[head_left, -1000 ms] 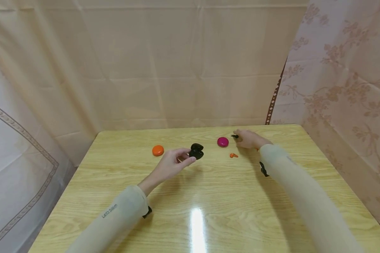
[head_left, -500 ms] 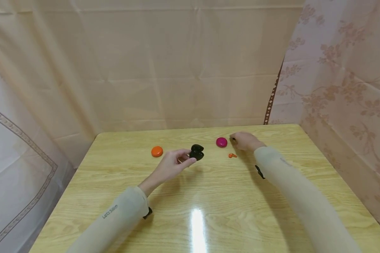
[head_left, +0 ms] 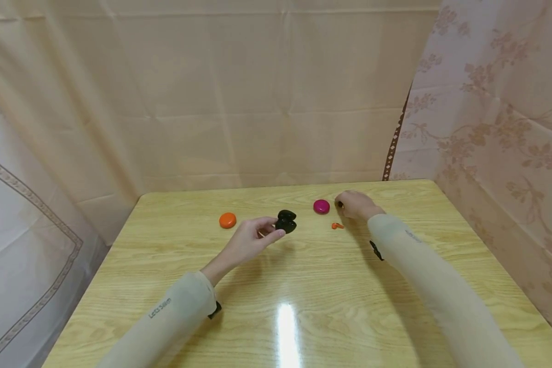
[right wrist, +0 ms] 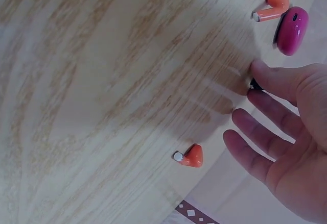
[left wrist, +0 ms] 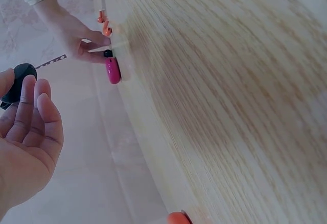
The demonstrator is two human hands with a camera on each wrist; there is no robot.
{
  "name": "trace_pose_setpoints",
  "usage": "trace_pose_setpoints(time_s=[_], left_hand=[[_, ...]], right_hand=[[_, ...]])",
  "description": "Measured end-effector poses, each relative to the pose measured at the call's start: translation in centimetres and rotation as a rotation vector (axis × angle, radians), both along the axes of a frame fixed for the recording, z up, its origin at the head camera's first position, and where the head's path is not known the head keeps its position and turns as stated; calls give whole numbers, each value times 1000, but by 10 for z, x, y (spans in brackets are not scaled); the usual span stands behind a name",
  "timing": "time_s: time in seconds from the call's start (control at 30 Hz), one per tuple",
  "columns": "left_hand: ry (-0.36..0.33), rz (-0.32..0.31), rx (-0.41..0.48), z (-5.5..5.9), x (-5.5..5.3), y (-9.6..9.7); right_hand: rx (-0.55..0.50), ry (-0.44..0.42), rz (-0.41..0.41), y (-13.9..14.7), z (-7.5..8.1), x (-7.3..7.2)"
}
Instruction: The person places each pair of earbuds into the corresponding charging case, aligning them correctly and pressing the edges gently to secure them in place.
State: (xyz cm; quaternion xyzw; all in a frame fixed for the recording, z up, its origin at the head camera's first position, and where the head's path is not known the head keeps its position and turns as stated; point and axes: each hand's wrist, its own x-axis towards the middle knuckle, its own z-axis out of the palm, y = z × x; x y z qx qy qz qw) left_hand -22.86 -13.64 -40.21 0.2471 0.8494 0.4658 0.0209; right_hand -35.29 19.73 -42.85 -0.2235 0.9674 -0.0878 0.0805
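My left hand (head_left: 253, 236) holds an opened black earbud case (head_left: 286, 222) above the table, its lid tipped up; fingers and thumb grip the case's left side. At the back right my right hand (head_left: 356, 204) pinches a black earbud (right wrist: 255, 84) between thumb and index finger, close over the tabletop. Most of that earbud is hidden by the fingertips. Beside this hand lies a round magenta case (head_left: 321, 206), closed. One orange earbud (head_left: 337, 225) rests nearer to me, and a second orange earbud (right wrist: 194, 156) shows on the hand's other side in the right wrist view.
A round orange case (head_left: 227, 220) sits on the left of the wooden table (head_left: 165, 286). Beige cloth (head_left: 211, 102) hangs behind the table's far edge, with a flowered cloth (head_left: 501, 128) on the right.
My right hand has shifted slightly left and its fingers have closed further over the black earbud, whose stem showed before. The left hand with the case has stayed nearly still.
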Motion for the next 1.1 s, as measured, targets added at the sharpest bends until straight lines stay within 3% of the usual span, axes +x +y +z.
trace_pose_setpoints(time_s=[0.33, 1.1], left_hand=[[-2, 5, 2, 1, 2, 1], [-1, 6, 5, 4, 2, 0]], right_hand=[[-29, 35, -13, 0, -3, 5], [-58, 67, -23, 3, -6, 0]])
